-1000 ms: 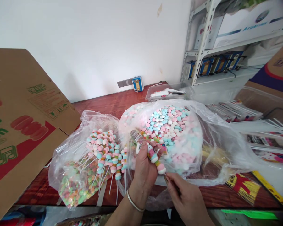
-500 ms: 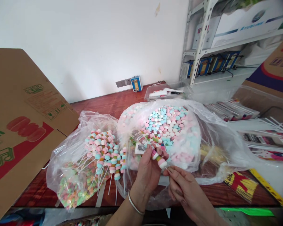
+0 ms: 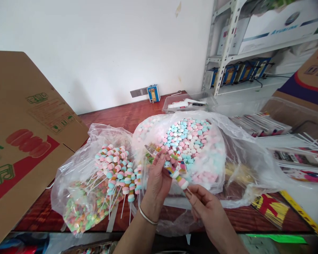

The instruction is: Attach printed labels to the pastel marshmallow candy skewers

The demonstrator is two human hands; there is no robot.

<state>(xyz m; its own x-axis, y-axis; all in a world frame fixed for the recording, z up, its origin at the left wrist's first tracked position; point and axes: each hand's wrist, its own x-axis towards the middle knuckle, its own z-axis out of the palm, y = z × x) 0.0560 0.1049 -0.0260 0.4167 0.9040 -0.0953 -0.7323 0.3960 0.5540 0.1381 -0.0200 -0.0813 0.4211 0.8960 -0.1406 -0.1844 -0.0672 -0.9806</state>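
Note:
My left hand (image 3: 156,183) is closed round a candy skewer (image 3: 178,178) of pink, white and blue pieces, with a printed label (image 3: 151,150) sticking up above the fingers. My right hand (image 3: 205,208) pinches the skewer's stick just below the lowest candy. Both hands hover over the near edge of a big clear bag of loose pastel candies (image 3: 190,141). To the left lies a second clear bag holding several finished skewers (image 3: 116,169) on top of small green and orange candies (image 3: 81,210).
A red-brown table (image 3: 122,114) carries the bags. A large cardboard box flap (image 3: 23,141) stands at left. A clear tray (image 3: 188,102) and small blue device (image 3: 153,93) sit by the wall. Metal shelving (image 3: 228,46), sticks and printed packets (image 3: 294,155) fill the right.
My left hand has turned the skewer slightly and shifted left. My right hand has stayed pinched at the stick's lower end, moving up from the table edge.

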